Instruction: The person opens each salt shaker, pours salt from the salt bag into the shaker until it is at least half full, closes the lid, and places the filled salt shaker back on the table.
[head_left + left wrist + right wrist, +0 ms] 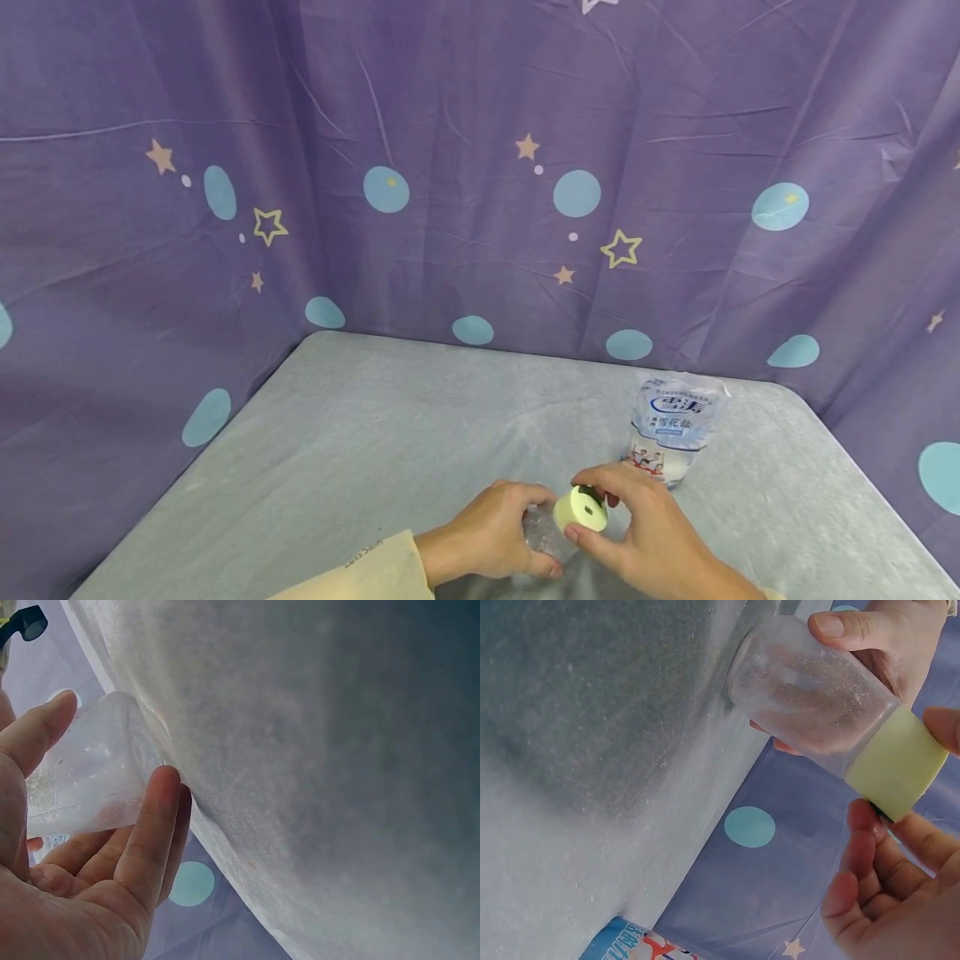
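A grey-white cloth lay over the tabletop (360, 442), lightly creased, its far corners rounded off. From where I stood, purple curtain (450, 108) closed in the far side and both flanks, printed with blue ovals, small white dots and orange and yellow stars; the folds ran deepest at the far left corner.

On the right part of the tabletop, beyond the hands, stood a bag (678, 417), pale blue and white with blue lettering and a small picture of figures low on its front. The right hand (652, 533) came in front of its lower edge, covering a little of it.

The jar (538, 532) was near the front, right of the middle, nearer than the bag. It was clear, with pale specks on its wall, and its base was close to the cloth; I couldn't tell if it touched. The left hand (491, 533) gripped its body, thumb on one side and fingers on the other, hiding much of it, a cream sleeve (375, 575) behind. The right hand pinched the pale yellow lid (577, 509), which sat on the jar and had a dark green patch.
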Demonstrator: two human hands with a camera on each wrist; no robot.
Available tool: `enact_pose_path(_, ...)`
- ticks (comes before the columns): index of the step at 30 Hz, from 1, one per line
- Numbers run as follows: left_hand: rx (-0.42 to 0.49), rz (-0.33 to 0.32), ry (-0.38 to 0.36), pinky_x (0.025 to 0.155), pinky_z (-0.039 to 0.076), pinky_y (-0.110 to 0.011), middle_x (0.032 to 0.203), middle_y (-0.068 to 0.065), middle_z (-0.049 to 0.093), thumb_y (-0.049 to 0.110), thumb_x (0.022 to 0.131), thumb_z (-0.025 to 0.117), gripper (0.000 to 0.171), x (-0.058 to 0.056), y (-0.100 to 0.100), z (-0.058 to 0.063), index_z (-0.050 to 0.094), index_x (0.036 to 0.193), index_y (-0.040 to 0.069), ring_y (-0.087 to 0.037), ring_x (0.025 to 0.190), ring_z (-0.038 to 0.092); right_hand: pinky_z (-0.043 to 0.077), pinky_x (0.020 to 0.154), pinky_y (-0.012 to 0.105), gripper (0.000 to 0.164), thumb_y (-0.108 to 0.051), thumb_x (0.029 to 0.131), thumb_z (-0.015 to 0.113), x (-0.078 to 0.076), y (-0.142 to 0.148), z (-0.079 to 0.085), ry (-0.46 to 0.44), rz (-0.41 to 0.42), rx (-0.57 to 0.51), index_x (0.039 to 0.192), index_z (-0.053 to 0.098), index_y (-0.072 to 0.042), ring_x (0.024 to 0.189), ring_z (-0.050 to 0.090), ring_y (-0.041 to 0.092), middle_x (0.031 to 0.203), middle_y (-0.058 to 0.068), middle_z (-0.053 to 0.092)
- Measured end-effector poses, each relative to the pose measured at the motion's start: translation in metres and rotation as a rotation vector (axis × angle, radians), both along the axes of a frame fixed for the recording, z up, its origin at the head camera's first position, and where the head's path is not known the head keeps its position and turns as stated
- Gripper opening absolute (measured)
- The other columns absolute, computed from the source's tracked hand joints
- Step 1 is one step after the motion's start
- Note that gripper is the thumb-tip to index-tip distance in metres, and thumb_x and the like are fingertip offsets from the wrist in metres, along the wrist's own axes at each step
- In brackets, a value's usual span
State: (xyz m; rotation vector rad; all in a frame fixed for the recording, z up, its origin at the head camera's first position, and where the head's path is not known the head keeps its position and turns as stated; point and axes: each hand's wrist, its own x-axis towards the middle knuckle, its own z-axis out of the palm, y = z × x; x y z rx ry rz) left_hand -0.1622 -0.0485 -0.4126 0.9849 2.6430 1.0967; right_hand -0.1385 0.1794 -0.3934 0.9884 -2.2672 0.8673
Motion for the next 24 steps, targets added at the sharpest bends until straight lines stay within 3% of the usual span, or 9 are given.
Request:
enact_pose_path(4,-0.015,0.003,0.017,0.068,0.048,-0.017,0.096,0.02,0.068,0.034,0.065,0.099,0.054,0.0003,-0.0003,0.0002,0.073,0.111,0.021,0.006,0.076,0.056,0.049,0.072,0.024,0.053,-0.019,0.075,0.091,0.001,0.0018,0.0015,-0.002,0.046,0.019,0.122,0.067,-0.024,0.09,0.057,0.004,0.106,-0.016,0.067)
enact_pose_path(9,-0.003,-0.002,-0.042,0.073,0.05,-0.019,0.103,0.019,0.069,0.033,0.067,0.098,0.057,-0.0005,-0.001,0.0011,0.073,0.117,0.021,0.006,0.082,0.057,0.05,0.082,0.027,0.06,-0.014,0.076,0.088,0.0019,0.0041,0.0038,-0.03,0.086,0.065,0.13,0.064,-0.025,0.099,0.057,0.006,0.113,-0.014,0.065)
enact_pose_path(18,-0.027,0.002,-0.052,0.075,0.051,-0.02,0.106,0.017,0.069,0.036,0.068,0.098,0.058,-0.0005,-0.0014,0.0025,0.073,0.118,0.02,0.005,0.084,0.057,0.046,0.092,0.023,0.074,-0.002,0.066,0.083,-0.0003,0.0041,0.0058,0.01,0.168,0.057,0.134,0.063,-0.024,0.107,0.059,0.009,0.119,-0.009,0.064)
enact_pose_path(21,-0.027,0.002,-0.061,0.075,0.051,-0.021,0.106,0.017,0.069,0.036,0.068,0.098,0.058,-0.0007,-0.0014,0.0028,0.072,0.118,0.02,0.005,0.084,0.058,0.048,0.09,0.026,0.074,-0.005,0.068,0.085,0.0008,0.0043,0.0066,0.0,0.137,0.072,0.136,0.061,-0.024,0.108,0.058,0.008,0.121,-0.012,0.063)
enact_pose_path(24,-0.027,0.003,-0.052,0.075,0.051,-0.02,0.105,0.017,0.069,0.036,0.067,0.098,0.058,-0.0008,-0.001,0.0026,0.073,0.117,0.02,0.005,0.083,0.058,0.05,0.085,0.028,0.067,-0.019,0.075,0.09,0.0033,0.0032,0.007,-0.033,0.055,0.072,0.135,0.061,-0.026,0.105,0.057,0.006,0.119,-0.016,0.062)
